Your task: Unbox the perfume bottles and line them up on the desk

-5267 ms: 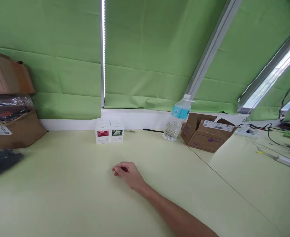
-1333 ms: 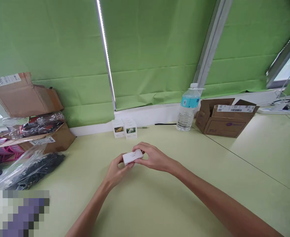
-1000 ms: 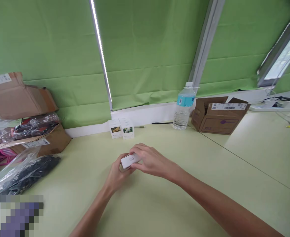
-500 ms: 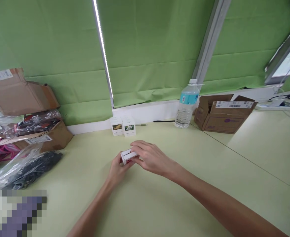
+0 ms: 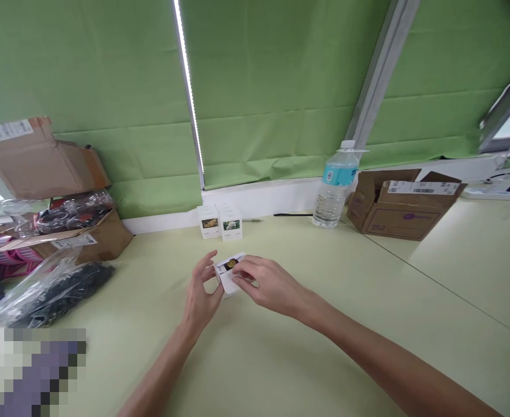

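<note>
A small white box [image 5: 233,282] with a dark and yellow picture on it is between my two hands, just above the table. My left hand [image 5: 201,295] holds its left side, the thumb against the near edge and the index finger raised off it. On the other side, my right hand [image 5: 263,281] grips the box with bent fingers at its right end, covering part of the picture. Beyond my hands stand several similar white boxes [image 5: 232,229] with flower pictures, grouped in two rows by the wall.
A water bottle [image 5: 334,185] stands at the back, beside an open cardboard box [image 5: 400,214]. A thin black stick [image 5: 298,215] lies left of the bottle. Stacked cartons [image 5: 55,168] and a plastic bag of black material [image 5: 68,292] occupy the left side.
The box has turned, so its picture now shows where its open-looking end showed before. My left fingers have loosened and spread. The view has shifted slightly left.
</note>
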Motion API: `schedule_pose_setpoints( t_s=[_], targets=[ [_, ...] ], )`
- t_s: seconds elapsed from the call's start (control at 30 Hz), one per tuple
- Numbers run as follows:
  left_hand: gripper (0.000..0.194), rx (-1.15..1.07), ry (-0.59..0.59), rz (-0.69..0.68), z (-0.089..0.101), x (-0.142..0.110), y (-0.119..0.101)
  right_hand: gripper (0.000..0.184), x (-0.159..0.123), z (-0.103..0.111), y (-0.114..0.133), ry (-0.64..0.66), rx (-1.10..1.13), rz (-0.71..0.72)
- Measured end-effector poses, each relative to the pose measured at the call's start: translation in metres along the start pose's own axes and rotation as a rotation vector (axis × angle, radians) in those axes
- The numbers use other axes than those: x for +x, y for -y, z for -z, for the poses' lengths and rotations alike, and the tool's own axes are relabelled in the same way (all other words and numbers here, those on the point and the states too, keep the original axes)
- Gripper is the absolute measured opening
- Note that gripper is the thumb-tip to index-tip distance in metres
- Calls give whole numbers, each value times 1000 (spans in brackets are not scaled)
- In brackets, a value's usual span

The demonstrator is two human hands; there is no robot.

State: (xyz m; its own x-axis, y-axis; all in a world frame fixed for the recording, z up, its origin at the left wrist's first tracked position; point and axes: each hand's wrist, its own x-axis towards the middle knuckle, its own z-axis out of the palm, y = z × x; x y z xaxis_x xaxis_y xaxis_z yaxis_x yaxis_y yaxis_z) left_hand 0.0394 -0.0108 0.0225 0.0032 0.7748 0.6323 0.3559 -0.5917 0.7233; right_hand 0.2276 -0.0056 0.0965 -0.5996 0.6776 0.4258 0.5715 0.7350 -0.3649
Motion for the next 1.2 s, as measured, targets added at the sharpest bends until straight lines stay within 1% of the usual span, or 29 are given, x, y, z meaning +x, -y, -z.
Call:
schedule_pose_setpoints(
  t_s=[0.07,0.1,0.17,0.3,0.37,0.43,0.5,0.57,0.67,0.77,0.83,0.9,0.97,1.07,1.2],
  targets=[
    [22,109,37,-79,4,2,-1,19,1,-2,-1,-27,54,-36],
    [17,149,57,-100,5,3,-1,18,2,-2,-1,-38,70,-52],
    [21,171,84,-95,6,4,-1,19,3,-2,0,-51,92,-83],
    [40,100,87,9,6,6,-3,26,3,0,0,-36,100,-124],
    [47,89,91,25,7,6,-5,27,4,1,-1,-24,79,-139],
    [46,115,110,-8,7,5,-8,27,4,1,-4,-22,60,-158],
    [37,156,141,-57,8,5,-10,28,5,0,-7,-26,54,-182],
    [36,158,148,-61,8,6,-11,28,6,-3,-11,-25,59,-211],
    [42,93,151,9,8,9,-13,27,7,-6,-14,-29,73,-270],
    [41,69,149,55,8,10,-14,29,8,-8,-16,-91,19,-322],
    [42,75,139,71,8,10,-15,29,9,-7,-17,-161,-39,-310],
    [46,77,134,91,8,10,-14,28,10,-6,-18,-205,-57,-286],
    [51,60,147,129,8,9,-14,27,11,-6,-19,-186,-17,-294],
    [56,-16,180,227,8,11,-14,24,11,-5,-17,-115,52,-333],
    [56,-142,212,319,8,14,-12,23,13,-4,-12,-112,16,-337]
  ],
)
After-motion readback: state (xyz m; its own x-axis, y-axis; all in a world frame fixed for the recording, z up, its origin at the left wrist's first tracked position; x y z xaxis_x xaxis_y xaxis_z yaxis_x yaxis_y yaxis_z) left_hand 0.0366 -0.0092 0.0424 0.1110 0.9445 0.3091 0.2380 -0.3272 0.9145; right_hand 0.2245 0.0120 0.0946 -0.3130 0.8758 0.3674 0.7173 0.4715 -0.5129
